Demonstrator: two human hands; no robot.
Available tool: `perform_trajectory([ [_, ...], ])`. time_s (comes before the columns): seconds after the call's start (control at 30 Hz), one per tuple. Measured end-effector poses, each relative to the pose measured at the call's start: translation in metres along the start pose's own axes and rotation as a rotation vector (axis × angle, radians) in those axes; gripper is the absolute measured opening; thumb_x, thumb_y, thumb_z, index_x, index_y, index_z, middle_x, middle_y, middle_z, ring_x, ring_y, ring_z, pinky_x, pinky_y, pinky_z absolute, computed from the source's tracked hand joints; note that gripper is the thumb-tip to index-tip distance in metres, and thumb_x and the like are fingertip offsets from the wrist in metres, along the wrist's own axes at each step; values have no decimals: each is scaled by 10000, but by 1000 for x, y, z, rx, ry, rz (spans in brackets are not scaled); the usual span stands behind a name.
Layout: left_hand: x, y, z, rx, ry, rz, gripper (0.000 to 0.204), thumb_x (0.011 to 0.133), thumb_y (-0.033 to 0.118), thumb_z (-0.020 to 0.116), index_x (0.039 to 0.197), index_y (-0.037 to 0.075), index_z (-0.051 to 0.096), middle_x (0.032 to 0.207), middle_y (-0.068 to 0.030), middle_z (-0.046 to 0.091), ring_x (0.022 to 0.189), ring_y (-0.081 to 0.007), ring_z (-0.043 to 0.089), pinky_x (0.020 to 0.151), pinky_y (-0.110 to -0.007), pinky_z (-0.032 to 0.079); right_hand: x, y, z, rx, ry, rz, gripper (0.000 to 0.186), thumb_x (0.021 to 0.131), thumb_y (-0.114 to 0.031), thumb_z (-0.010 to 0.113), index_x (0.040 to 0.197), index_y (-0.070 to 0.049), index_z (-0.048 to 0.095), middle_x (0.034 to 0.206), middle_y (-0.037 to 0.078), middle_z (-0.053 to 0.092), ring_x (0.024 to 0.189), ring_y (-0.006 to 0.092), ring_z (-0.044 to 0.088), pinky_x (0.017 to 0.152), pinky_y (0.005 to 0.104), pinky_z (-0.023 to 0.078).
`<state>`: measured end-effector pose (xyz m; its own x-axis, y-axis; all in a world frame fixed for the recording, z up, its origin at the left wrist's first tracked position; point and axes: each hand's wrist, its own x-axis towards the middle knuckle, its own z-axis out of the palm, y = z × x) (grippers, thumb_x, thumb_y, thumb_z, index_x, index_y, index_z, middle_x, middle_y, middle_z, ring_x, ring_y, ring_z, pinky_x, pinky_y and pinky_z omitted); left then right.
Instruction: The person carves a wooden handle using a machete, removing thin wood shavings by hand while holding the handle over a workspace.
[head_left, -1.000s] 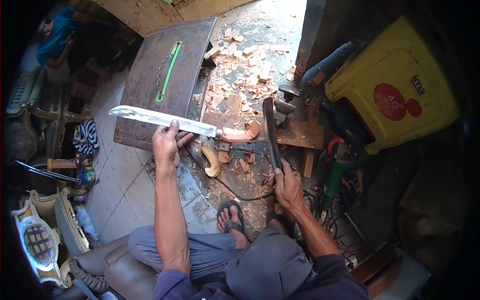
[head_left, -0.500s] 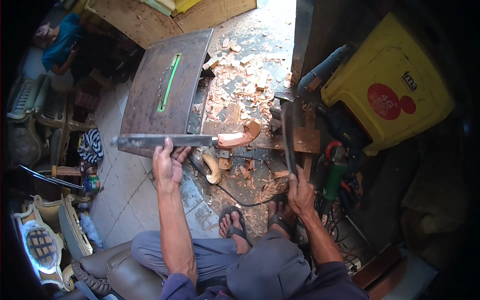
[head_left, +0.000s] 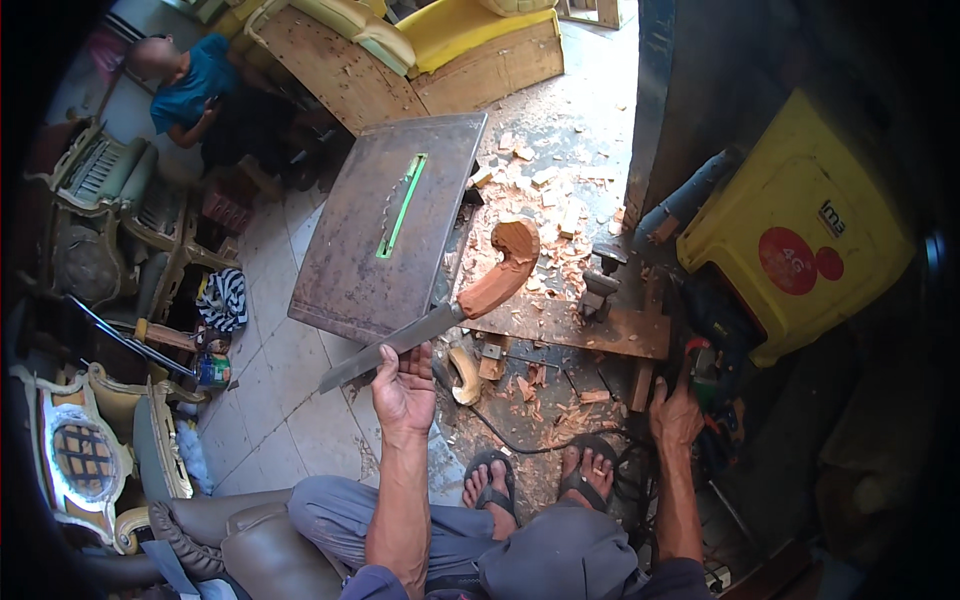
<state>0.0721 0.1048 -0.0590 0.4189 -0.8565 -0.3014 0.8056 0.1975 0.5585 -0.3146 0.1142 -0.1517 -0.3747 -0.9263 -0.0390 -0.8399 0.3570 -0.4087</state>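
My left hand [head_left: 405,398] grips a machete [head_left: 435,323] by its blade, thumb on one side and fingers on the other. Its grey blade slants down to the left, while the carved reddish wooden handle [head_left: 500,280] points up and away, with a hooked end. At the right, my right hand [head_left: 677,412] reaches beside a green angle grinder [head_left: 704,380], thumb and forefinger apart. Whether its fingertips touch the grinder I cannot tell. A pale curved wooden handle [head_left: 465,376] lies on the floor just right of my left hand.
A dark metal-topped saw table [head_left: 350,230] with a green slot stands ahead. Wood chips [head_left: 550,190] litter the floor beyond a vise [head_left: 600,285]. A yellow plastic stool [head_left: 800,230] is at right. Carved chair frames [head_left: 85,450] crowd the left; a seated person [head_left: 195,95] is far left.
My left hand has tilted the machete, handle up and tip down left. My right hand has let go of the long dark tool and moved toward the grinder. The view has shifted.
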Motion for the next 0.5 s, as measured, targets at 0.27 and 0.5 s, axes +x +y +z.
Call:
perform_trajectory([
  [0.27, -9, 5, 7, -18, -11, 18, 221, 1007, 225, 634, 1110, 31, 662, 1114, -128, 729, 1074, -248, 703, 994, -406, 594, 0, -10, -4, -79, 10, -52, 585, 912, -270, 658, 1435, -53, 511, 1125, 284, 657, 1101, 443, 633, 897, 534, 523],
  [0.5, -46, -46, 20, -104, -17, -249, 235, 1048, 201, 555, 1166, 18, 643, 1169, -121, 714, 1113, -260, 681, 1053, -417, 547, 26, -115, -48, 1711, -631, -178, 510, 901, -185, 741, 1351, -17, 569, 1186, 100, 665, 1114, 233, 647, 978, 378, 533],
])
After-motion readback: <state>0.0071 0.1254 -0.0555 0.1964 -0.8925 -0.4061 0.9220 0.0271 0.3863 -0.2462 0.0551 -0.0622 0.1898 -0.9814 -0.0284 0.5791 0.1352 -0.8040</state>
